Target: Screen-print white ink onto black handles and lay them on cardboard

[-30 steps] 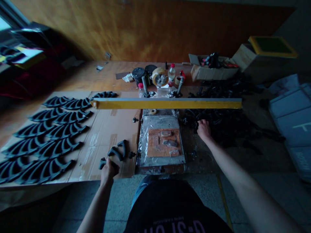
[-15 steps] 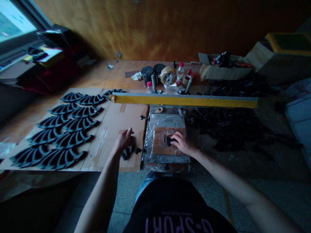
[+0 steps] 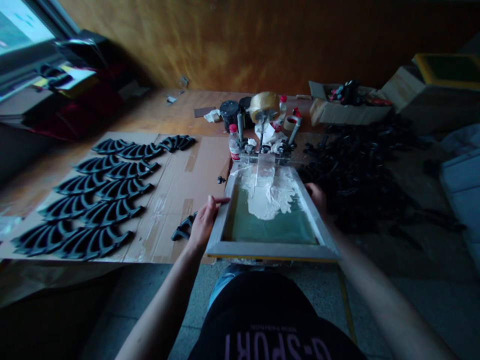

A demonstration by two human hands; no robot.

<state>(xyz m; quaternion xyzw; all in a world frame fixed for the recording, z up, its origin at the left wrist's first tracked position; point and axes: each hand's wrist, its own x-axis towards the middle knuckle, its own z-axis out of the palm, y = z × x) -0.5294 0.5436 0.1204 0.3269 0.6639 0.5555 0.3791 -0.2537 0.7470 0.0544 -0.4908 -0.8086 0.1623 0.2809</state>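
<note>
A screen-printing frame lies lowered in front of me, with pale rails and greenish mesh. Thick white ink is spread over the far half of its mesh. At the left rail is my left hand, its fingers at the edge and the thumb raised. My right hand grips the opposite rail; its fingers are partly hidden. A translucent squeegee blade stands in the ink, below a roll of tape. Several black curved pieces lie beside my left hand. The jig under the frame is hidden.
Rows of black curved pieces cover the left of a cardboard sheet. A dark heap of similar pieces lies to the right. Bottles, black tubs and an open carton stand behind.
The raised frame has swung down over the jig, covering it and the piece there. My right hand has left that piece for the right rail; my left hand has moved to the left rail.
</note>
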